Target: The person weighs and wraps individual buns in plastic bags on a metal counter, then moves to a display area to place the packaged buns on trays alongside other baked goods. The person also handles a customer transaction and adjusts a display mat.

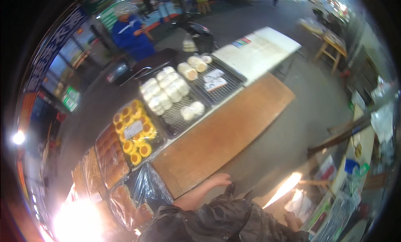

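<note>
Bent inward near the front edge of a long brown wooden board (225, 126), my left hand (221, 179) shows no object in it; its fingers are too blurred to read. My right hand (291, 218) hangs low at the right, beside a white plastic bag (299, 202); whether it grips the bag cannot be told. Beyond the board stand black trays with wrapped white rolls (166, 88), and a tray of yellow round pastries (145, 149) under film. Film-wrapped brown bread (109, 152) lies farther left, and cut bread (123, 207) in film is nearer me.
A white tabletop (260, 51) extends behind the board. A person in blue (131, 35) stands across the stall near a parked scooter (199, 35). At the right is a cluttered side counter (338, 192) with plastic bags and a blue container (351, 166). Bright glare covers the lower left.
</note>
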Motion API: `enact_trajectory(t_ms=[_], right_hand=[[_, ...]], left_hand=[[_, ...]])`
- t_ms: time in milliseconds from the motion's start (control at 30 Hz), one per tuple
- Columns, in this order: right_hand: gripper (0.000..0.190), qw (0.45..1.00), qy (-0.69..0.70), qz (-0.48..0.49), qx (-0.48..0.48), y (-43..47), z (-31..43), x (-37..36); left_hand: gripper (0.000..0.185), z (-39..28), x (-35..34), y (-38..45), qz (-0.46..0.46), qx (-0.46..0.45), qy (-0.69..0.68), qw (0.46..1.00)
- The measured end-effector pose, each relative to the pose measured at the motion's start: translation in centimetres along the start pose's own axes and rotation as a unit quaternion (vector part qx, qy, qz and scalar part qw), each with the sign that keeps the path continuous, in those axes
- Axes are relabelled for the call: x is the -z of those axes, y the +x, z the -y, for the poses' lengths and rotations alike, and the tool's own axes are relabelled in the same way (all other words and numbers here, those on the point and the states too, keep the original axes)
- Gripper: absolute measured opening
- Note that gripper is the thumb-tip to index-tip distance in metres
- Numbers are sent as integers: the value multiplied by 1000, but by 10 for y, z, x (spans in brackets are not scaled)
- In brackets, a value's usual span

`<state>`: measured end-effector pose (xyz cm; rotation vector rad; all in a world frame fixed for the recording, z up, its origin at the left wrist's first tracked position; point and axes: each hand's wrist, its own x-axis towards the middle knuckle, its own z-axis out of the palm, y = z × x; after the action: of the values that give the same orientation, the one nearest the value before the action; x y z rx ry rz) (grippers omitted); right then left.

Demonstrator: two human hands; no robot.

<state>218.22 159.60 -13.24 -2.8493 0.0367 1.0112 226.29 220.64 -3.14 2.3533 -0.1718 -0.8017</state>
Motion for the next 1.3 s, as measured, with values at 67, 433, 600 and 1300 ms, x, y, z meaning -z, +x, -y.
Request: enact_trajectory(t_ms=[67, 433, 600, 1300], right_hand=[[21, 981, 139, 104, -89, -87, -7, -35], [19, 940, 251, -223, -60, -298, 28, -266], [28, 916, 339, -146, -156, -369, 36, -271], [48, 743, 511, -172, -398, -517, 66, -362]], left_hand=[[57, 54, -19, -16, 23, 79, -17, 996], [50, -146, -17, 68, 93, -52, 91, 990], [52, -242, -56, 98, 114, -157, 164, 967], [57, -448, -302, 141, 269, -270, 244, 892]])
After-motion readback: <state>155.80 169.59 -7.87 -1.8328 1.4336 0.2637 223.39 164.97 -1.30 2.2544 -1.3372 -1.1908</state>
